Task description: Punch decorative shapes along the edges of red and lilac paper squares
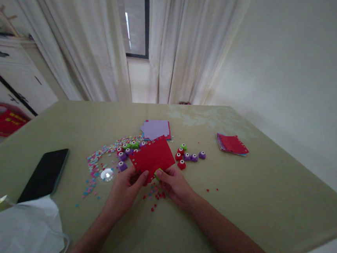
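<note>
A red sheet of paper (152, 157) with small holes punched along its edges is held above the table. My left hand (126, 189) pinches its lower left part between thumb and fingers. My right hand (175, 185) is closed on a small green paper punch (157, 174) at the sheet's lower edge, mostly covered by my fingers. More small punches with eye-like tops lie beyond the sheet: purple ones (122, 166) and green ones on the left, and red ones (179, 156), a green one and purple ones on the right. Red and blue paper bits (155, 194) lie beneath my hands.
A stack of purple and other paper (156, 128) lies behind the sheet. Punched red papers (232, 143) are piled at the right. Colourful confetti (100, 154) and a round shiny piece (107, 174) lie left of centre. A phone (44, 174) and a white mask (25, 237) occupy the left side.
</note>
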Demonstrator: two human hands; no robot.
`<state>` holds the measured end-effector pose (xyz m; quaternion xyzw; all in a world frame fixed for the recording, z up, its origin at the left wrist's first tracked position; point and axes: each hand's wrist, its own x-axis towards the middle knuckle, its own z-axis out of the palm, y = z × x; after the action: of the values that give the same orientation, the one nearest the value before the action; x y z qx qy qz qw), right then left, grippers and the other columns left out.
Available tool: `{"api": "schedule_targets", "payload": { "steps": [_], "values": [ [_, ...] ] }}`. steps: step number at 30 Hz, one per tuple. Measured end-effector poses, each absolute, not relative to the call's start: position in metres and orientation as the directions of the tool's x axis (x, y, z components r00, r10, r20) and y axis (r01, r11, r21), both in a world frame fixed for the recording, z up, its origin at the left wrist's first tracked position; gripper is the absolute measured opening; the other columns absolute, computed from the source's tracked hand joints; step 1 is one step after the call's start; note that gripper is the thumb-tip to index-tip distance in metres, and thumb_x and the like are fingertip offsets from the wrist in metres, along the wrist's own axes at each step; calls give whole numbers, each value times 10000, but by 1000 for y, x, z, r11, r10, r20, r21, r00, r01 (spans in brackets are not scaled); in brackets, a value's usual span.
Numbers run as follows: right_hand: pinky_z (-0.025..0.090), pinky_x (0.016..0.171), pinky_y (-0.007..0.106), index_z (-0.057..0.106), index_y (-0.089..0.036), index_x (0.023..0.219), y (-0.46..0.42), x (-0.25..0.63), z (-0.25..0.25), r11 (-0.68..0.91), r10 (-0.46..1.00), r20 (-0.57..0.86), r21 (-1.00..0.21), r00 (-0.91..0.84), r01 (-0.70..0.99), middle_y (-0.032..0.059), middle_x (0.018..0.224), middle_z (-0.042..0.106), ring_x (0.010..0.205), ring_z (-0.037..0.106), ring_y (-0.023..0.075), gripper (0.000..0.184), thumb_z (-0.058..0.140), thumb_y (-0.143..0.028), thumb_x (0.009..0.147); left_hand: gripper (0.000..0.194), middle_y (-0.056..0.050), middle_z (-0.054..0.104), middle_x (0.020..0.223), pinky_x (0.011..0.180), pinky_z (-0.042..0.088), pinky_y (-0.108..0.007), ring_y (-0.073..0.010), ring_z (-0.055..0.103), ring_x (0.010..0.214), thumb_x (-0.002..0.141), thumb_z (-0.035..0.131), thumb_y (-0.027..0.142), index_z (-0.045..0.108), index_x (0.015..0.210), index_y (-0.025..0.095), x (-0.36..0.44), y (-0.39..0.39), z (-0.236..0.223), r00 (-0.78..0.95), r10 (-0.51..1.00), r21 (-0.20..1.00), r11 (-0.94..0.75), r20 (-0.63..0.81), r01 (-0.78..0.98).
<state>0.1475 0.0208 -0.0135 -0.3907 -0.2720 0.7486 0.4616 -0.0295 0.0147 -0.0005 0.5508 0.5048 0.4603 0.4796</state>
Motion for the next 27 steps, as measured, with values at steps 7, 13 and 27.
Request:
{"api": "schedule_targets", "payload": {
  "steps": [7,13,27],
  "values": [
    [466,542,243,682,-189,783,20,147,-13,-402,914,-316,-783,-253,-475,-71,619,524,506,381,79,445,982,-472,617,302,-58,829,868,670,613,-315,-245,771,753,834,773,470,787,974,203,-26,14,4,71,997,998,-19,15,61],
    [415,504,226,639,-195,783,20,147,-13,-398,916,-318,-794,-243,-459,-82,610,475,512,360,80,503,981,-514,597,247,-37,808,796,654,598,-299,-234,756,724,842,763,441,786,933,212,-26,15,2,68,997,997,-27,22,74],
    [411,506,228,712,-182,852,19,145,-13,-369,927,-289,-820,-242,-438,-71,594,530,494,361,81,450,965,-484,635,223,-34,796,794,630,572,-281,-216,733,696,864,736,410,765,919,196,-26,15,-2,84,996,995,-50,43,90]
  ]
}}
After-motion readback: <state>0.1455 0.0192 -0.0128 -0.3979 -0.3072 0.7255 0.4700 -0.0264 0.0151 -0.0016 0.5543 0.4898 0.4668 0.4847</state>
